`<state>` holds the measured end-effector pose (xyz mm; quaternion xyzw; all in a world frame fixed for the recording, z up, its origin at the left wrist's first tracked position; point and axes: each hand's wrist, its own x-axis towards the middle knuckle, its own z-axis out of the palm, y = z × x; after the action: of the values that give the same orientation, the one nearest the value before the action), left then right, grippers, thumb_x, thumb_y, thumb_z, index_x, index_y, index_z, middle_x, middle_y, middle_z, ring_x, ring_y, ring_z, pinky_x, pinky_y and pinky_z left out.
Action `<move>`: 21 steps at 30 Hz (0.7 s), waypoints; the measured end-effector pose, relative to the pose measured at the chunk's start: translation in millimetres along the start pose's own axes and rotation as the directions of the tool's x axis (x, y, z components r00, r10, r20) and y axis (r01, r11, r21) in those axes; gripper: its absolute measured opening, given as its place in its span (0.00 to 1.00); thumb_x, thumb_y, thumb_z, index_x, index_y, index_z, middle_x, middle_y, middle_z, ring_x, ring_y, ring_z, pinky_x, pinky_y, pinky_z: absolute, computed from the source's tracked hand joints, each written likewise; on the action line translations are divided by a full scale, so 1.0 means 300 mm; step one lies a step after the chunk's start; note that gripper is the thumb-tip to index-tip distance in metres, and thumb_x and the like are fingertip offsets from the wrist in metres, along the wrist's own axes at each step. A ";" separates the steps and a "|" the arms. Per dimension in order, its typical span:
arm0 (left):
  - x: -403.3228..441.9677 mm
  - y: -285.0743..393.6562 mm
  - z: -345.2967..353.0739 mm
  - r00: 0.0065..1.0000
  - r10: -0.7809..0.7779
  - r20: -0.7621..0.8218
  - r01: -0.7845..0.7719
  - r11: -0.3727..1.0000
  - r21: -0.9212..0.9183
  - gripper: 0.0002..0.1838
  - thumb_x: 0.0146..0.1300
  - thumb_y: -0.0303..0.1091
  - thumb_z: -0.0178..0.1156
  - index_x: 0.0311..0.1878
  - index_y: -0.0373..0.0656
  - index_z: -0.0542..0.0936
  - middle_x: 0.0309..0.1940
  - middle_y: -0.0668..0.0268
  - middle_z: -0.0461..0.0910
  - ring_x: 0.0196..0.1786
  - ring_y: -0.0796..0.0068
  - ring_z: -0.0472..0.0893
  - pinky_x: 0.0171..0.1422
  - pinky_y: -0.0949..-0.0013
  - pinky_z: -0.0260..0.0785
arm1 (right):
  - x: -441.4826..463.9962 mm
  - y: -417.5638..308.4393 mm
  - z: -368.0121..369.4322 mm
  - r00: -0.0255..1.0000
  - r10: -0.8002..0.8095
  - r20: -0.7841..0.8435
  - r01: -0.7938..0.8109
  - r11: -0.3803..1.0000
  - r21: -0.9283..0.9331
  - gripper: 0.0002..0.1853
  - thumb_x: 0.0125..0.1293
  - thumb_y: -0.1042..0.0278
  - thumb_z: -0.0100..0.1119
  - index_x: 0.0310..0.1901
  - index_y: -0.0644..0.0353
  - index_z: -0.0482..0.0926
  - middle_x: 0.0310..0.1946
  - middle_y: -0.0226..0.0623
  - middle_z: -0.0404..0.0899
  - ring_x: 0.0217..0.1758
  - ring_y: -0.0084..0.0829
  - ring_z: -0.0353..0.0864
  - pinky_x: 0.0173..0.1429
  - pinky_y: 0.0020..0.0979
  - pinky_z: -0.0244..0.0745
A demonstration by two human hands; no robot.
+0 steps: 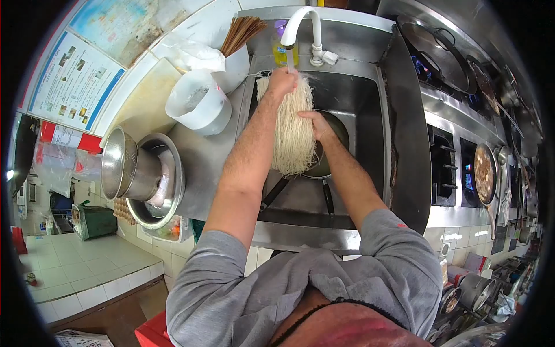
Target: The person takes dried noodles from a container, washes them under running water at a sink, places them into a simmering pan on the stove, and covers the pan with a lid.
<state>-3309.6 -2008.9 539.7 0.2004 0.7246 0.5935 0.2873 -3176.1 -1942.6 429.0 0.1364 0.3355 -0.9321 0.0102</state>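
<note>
A long bundle of pale rice noodles [292, 130] hangs over the sink [367, 110], spread in a flat, loose sheet. My left hand [282, 82] is closed on its upper end, right under the white tap [303, 16], where water seems to run down over the hand. Lower down, my right hand [318, 124] grips the right side of the bundle, thumb lying across the front; its other fingers are hidden behind the strands. Partly covered by the noodles, a round pan [339, 128] sits in the sink, with black handles [328, 198] pointing toward me.
Left of the sink stand a white plastic tub [199, 107], a metal strainer pot [144, 176] and a steel basin [179, 191]. A yellow soap bottle [280, 51] is beside the tap. To the right, a stove holds a wok [433, 52] and a pan of food [483, 173], with flames visible.
</note>
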 end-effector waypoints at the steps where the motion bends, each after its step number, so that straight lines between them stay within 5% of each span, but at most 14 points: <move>1: 0.027 -0.020 -0.005 0.994 0.105 -0.032 -0.098 0.981 0.167 0.12 0.53 0.30 0.56 0.41 0.36 0.78 0.32 0.64 0.79 0.31 0.77 0.78 0.36 0.73 0.71 | -0.001 -0.016 0.007 1.000 -0.006 -0.003 0.006 1.000 0.016 0.25 0.52 0.69 0.60 0.53 0.68 0.70 0.43 0.45 0.77 0.43 0.39 0.79 0.51 0.39 0.74; 5: 0.013 -0.035 -0.040 0.967 0.231 -0.103 -0.138 0.824 0.549 0.18 0.49 0.34 0.56 0.45 0.41 0.78 0.38 0.58 0.81 0.43 0.60 0.80 0.51 0.64 0.70 | -0.010 -0.080 0.019 0.999 -0.031 0.037 0.028 0.998 0.064 0.25 0.52 0.69 0.60 0.52 0.69 0.70 0.43 0.45 0.78 0.42 0.39 0.80 0.49 0.39 0.75; 9: -0.020 -0.021 -0.044 0.985 0.117 -0.124 -0.014 0.779 0.626 0.22 0.48 0.35 0.57 0.49 0.43 0.77 0.48 0.55 0.76 0.51 0.58 0.76 0.55 0.63 0.68 | 0.038 -0.101 -0.004 0.998 -0.043 0.055 0.040 0.998 0.052 0.26 0.51 0.70 0.60 0.53 0.68 0.69 0.43 0.44 0.77 0.43 0.38 0.79 0.49 0.40 0.75; 11: -0.055 -0.003 -0.024 0.961 0.118 -0.250 0.080 0.749 0.658 0.31 0.46 0.40 0.59 0.58 0.45 0.71 0.58 0.52 0.65 0.58 0.53 0.70 0.59 0.61 0.65 | 0.091 -0.103 0.013 0.979 -0.190 0.077 0.193 0.981 -0.034 0.24 0.51 0.74 0.59 0.53 0.65 0.69 0.43 0.42 0.76 0.43 0.38 0.79 0.48 0.40 0.75; 15: -0.126 -0.006 0.017 0.950 0.117 -0.288 0.110 0.739 0.664 0.42 0.45 0.48 0.63 0.64 0.43 0.62 0.61 0.52 0.58 0.60 0.49 0.65 0.62 0.60 0.62 | 0.082 -0.170 0.135 0.946 -0.320 -0.054 0.308 0.938 -0.159 0.20 0.53 0.77 0.55 0.51 0.62 0.70 0.43 0.39 0.76 0.43 0.35 0.77 0.47 0.36 0.74; 18: -0.134 -0.050 0.048 0.956 0.018 -0.294 0.145 0.841 0.522 0.50 0.43 0.57 0.64 0.66 0.40 0.58 0.62 0.52 0.58 0.60 0.50 0.66 0.62 0.59 0.61 | 0.113 -0.167 0.153 0.883 -0.456 -0.110 0.394 0.848 -0.355 0.20 0.54 0.76 0.55 0.50 0.63 0.70 0.43 0.39 0.76 0.44 0.32 0.76 0.47 0.34 0.73; 20: -0.084 -0.156 0.064 0.993 0.022 -0.114 -0.019 1.000 0.025 0.47 0.45 0.56 0.66 0.64 0.38 0.60 0.61 0.54 0.62 0.60 0.56 0.67 0.61 0.59 0.62 | 0.079 -0.154 0.201 0.846 -0.520 -0.119 0.405 0.772 -0.490 0.21 0.52 0.75 0.57 0.50 0.64 0.70 0.43 0.39 0.76 0.45 0.30 0.75 0.48 0.32 0.71; 21: -0.147 -0.106 0.072 0.994 0.109 0.023 -0.101 0.970 -0.223 0.41 0.50 0.50 0.66 0.63 0.38 0.62 0.57 0.56 0.68 0.58 0.62 0.70 0.60 0.60 0.63 | 0.077 -0.140 0.205 0.814 -0.579 -0.047 0.437 0.664 -0.607 0.23 0.49 0.74 0.59 0.50 0.65 0.70 0.43 0.39 0.76 0.46 0.30 0.75 0.49 0.32 0.71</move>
<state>-3260.6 -2027.5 513.6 0.2156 0.6373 0.6812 0.2887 -3218.1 -1947.1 494.5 0.1369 0.6214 -0.7292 -0.2517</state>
